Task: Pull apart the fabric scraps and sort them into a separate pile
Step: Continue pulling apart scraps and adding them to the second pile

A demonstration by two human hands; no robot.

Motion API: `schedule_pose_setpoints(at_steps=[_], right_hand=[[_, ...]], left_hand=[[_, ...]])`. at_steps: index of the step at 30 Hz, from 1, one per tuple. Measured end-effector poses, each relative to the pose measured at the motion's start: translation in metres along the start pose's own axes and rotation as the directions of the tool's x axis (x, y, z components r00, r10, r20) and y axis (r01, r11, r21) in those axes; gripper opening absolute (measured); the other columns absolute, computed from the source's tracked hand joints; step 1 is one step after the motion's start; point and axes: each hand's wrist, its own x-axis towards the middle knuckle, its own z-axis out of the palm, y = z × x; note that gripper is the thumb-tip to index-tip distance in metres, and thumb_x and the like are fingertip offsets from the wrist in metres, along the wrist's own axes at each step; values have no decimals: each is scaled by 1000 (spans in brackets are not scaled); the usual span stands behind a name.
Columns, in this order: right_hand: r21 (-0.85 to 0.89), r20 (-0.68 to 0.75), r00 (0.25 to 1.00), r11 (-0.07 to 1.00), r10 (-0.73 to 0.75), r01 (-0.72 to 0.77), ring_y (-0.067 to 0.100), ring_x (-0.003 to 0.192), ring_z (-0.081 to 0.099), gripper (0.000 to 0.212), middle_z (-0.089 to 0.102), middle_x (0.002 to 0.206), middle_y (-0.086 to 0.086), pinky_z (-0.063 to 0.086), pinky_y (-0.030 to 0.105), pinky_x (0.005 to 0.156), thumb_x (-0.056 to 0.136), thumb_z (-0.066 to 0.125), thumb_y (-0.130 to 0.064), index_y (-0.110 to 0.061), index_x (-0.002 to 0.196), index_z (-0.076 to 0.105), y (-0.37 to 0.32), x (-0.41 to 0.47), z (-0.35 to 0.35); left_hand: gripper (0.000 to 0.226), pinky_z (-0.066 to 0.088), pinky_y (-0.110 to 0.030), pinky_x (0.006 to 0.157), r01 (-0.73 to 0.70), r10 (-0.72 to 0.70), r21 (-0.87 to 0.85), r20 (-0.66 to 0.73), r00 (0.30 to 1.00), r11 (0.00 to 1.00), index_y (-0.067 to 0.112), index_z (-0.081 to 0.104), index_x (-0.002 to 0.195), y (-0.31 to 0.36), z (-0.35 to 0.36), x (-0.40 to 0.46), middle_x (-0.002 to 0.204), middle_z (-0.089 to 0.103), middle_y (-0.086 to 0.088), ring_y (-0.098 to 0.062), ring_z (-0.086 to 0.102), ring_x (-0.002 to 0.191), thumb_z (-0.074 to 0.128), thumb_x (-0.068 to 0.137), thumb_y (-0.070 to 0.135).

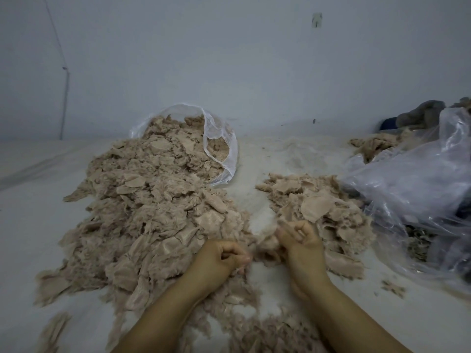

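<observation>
Near the front edge, the left hand (221, 258) and right hand (299, 242) each pinch one small beige scrap (266, 244) stretched between them, between the big pile of scraps (153, 212) spilling from a clear bag (219, 146) on the left and the smaller pile (318, 207) on the right.

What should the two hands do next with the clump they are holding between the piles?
Probably draw the hands apart. The left hand and right hand each pinch the same fluffy clump, not yet separated. Then drop the pieces on the smaller pile to the right, away from the big pile.
</observation>
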Motion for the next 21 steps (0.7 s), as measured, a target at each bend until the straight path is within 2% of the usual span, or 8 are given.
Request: schedule_pose_setpoints(at_steps=[3, 6, 8, 11, 13, 17, 19, 21], right_hand=[[-94, 4, 1000, 995, 26, -26, 8, 63, 62, 8, 72, 68, 0, 52, 23, 60, 85, 68, -7, -6, 83, 60, -25, 16, -18], [-448, 149, 967, 886, 207, -120, 9, 40, 44, 26, 52, 48, 5, 35, 18, 39, 79, 75, -11, -11, 61, 56, -44, 28, -44], [-708, 133, 940, 693, 315, -132, 7, 35, 39, 44, 44, 42, -4, 29, 17, 36, 77, 77, -7, -18, 51, 44, -45, 31, -54], [-941, 78, 924, 333, 374, -55, 11, 47, 44, 48, 42, 54, -1, 35, 18, 42, 74, 79, -10, -19, 56, 36, -35, 29, -52], [-962, 98, 940, 275, 326, 5, 13, 51, 47, 41, 45, 58, 0, 38, 20, 46, 76, 78, -13, -17, 61, 40, -30, 26, -47], [-723, 51, 999, 690, 8, 31, 22, 56, 61, 18, 63, 65, 3, 46, 27, 45, 81, 73, -15, -10, 78, 56, -59, 35, -40], [-813, -39, 972, 572, -232, 104, 24, 78, 60, 24, 59, 99, 5, 49, 32, 64, 81, 71, -16, -15, 99, 54, -78, 49, -37], [-906, -23, 931, 402, -364, 135, 26, 94, 55, 40, 45, 123, 8, 44, 32, 78, 84, 67, -20, -17, 119, 49, -79, 55, -32]], left_hand=[[25, 47, -17, 60, -38, 43, 58, -99, 994, 998, 25, 70, 67, -4, -6, 2, 57, 66, 6, -7, 58, 57, 65, 87, 11], [23, 46, -11, 62, -97, 109, 111, -105, 989, 989, 34, 71, 74, -4, -10, 3, 69, 70, 12, 0, 61, 65, 65, 87, 16], [19, 45, -7, 70, -121, 139, 255, -55, 989, 959, 36, 70, 83, -6, -12, 4, 83, 69, 18, 4, 62, 79, 66, 87, 17], [18, 44, -13, 83, -168, 179, 446, 19, 984, 879, 29, 69, 102, -8, -18, 5, 99, 62, 17, 2, 57, 94, 64, 89, 19], [20, 43, -13, 85, -198, 197, 479, 53, 979, 856, 30, 67, 107, -7, -23, 4, 104, 61, 18, 5, 54, 97, 63, 89, 23], [22, 34, 0, 81, -272, 274, 544, 80, 958, 794, 29, 67, 112, -2, -27, 5, 108, 58, 23, 14, 51, 96, 62, 90, 28], [24, 33, -3, 84, -285, 313, 603, 61, 948, 745, 27, 66, 115, 0, -27, 7, 111, 59, 18, 7, 50, 97, 59, 92, 29], [25, 35, -20, 91, -272, 354, 682, 21, 935, 679, 26, 66, 114, 0, -25, 8, 114, 59, 16, -6, 46, 100, 58, 91, 32]])
